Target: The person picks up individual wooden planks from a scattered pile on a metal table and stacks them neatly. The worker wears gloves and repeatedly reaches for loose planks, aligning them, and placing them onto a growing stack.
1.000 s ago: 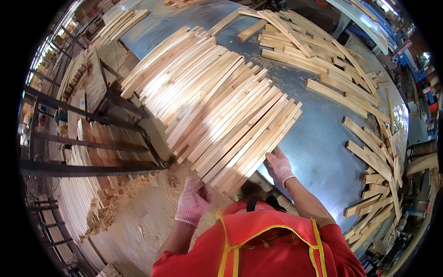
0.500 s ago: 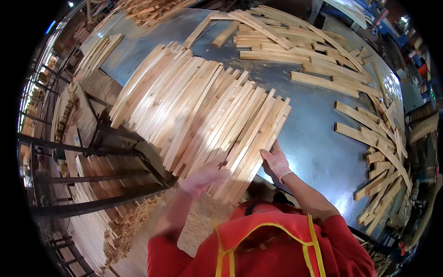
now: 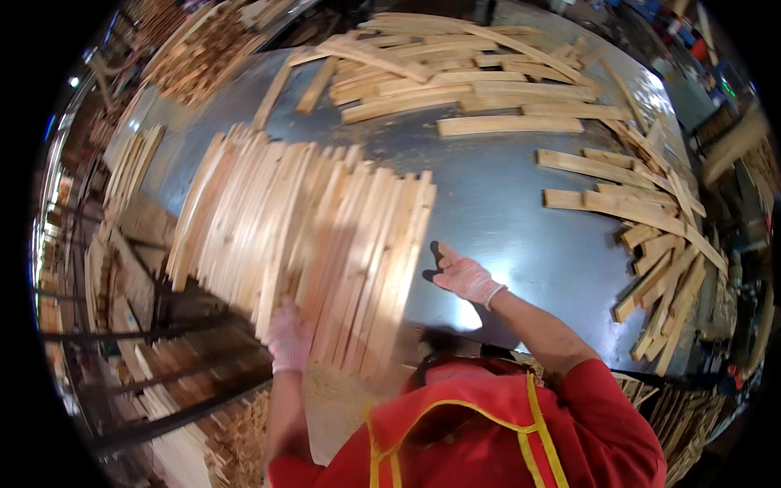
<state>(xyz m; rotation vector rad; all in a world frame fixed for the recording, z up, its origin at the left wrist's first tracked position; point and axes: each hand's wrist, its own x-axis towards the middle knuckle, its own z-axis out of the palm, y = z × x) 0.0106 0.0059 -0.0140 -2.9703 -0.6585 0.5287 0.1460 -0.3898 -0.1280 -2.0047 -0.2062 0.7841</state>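
Observation:
A broad row of pale wooden strips (image 3: 325, 244) lies side by side at the near left of the metal table, their near ends jutting past its edge. My left hand (image 3: 289, 337), in a pale pinkish glove, is closed at the near end of a wooden strip (image 3: 281, 236) that lies on the row; motion blurs its fingertips. To the right of the row, my right hand (image 3: 465, 278) hovers over the bare metal, holding nothing. Its glove is alike, with dark fingertips, and thumb and fingers are spread apart.
The grey metal table (image 3: 480, 195) carries loose boards (image 3: 480, 81) at the back and a jumbled pile (image 3: 663, 268) along its right side. More strips (image 3: 134, 171) lie at the far left. A dark metal rack (image 3: 179, 407) with stacked wood stands at the lower left.
My left hand has moved left along the near ends of the strips. My right hand has come away from the row's right edge and opened. The view has swung to the right.

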